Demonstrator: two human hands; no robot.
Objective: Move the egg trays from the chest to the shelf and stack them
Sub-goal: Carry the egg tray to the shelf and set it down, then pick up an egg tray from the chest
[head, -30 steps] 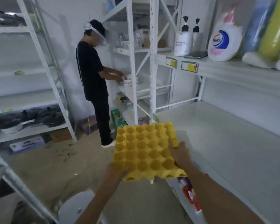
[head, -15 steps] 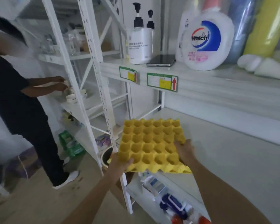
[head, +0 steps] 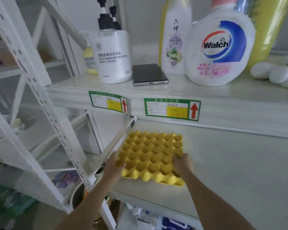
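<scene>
A yellow egg tray lies flat at the left end of the white shelf, close to its front edge. My left hand grips the tray's near left corner, thumb on top. My right hand holds its near right edge. No other egg tray is in view, and the chest is out of sight.
The shelf above carries a lotion pump bottle, a dark phone, a tall white bottle and a big Walch jug. A white upright post stands left of the tray. Packaged goods fill the level below.
I have stepped closer to the shelf and brought the tray forward and down onto the shelf board. The person in black at the left has gone out of view.
</scene>
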